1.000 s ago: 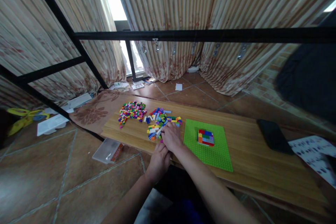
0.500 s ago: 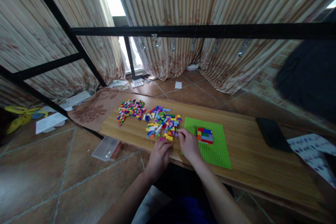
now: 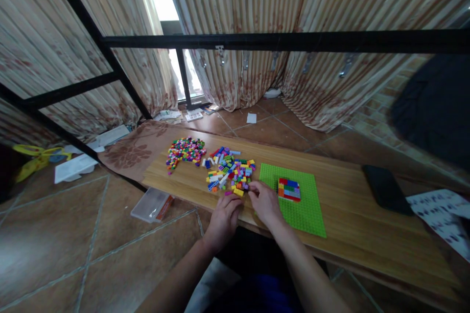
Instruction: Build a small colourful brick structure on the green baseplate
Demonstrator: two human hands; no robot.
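My left hand (image 3: 223,217) rests at the near edge of the table, fingers bent and pressed together just below a magenta brick (image 3: 228,192) and a yellow brick (image 3: 238,192). Whether anything is inside it is hidden. Beside it, my right hand (image 3: 265,204) has thumb and fingers pinched at the right side of the loose toy bricks (image 3: 231,168); what they hold is too small to make out. Just right of that hand lies a green baseplate (image 3: 308,215), bearing a block of red, blue, orange and green bricks (image 3: 289,190).
A heap of tiny colourful pieces (image 3: 185,151) lies left on the wooden table (image 3: 352,215). Toward the right are a black phone-like slab (image 3: 385,188) and a printed sheet (image 3: 440,215). A clear plastic box (image 3: 151,204) sits below the table's left front. A black metal bar (image 3: 257,41) crosses behind.
The whole view has shifted slightly to the right. My right fingers have closed in a little at the edge of the brick pile; my left hand stays almost still.
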